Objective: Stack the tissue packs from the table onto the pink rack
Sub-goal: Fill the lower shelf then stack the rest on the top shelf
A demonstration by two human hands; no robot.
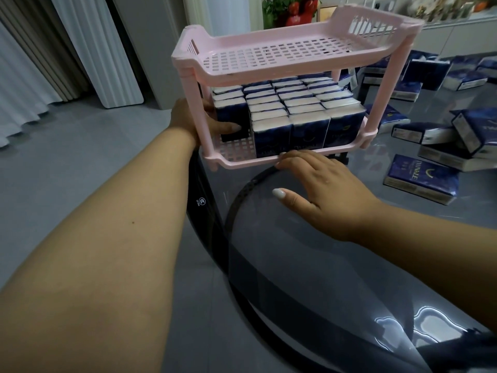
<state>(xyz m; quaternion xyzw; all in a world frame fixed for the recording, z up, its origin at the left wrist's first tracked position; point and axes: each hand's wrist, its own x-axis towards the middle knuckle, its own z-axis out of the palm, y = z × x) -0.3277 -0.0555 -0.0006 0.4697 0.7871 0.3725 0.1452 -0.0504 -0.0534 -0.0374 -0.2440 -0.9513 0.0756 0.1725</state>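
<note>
The pink rack (282,74) has two tiers and stands on a dark glass table. Its lower shelf is packed with several upright dark-blue tissue packs (293,109); the top shelf is bare. My left hand (204,122) reaches in from the rack's left end and grips one tissue pack (232,121) at the front-left corner of the lower shelf. My right hand (312,184) lies flat on the table, fingers spread, fingertips touching the rack's front lower rim. Several loose tissue packs (421,179) lie on the table to the right.
The glass table (336,265) has a curved dark edge at my left; grey floor lies beyond it. Curtains (40,63) and a white panel stand at the far left. A plant with red flowers (293,9) sits behind the rack.
</note>
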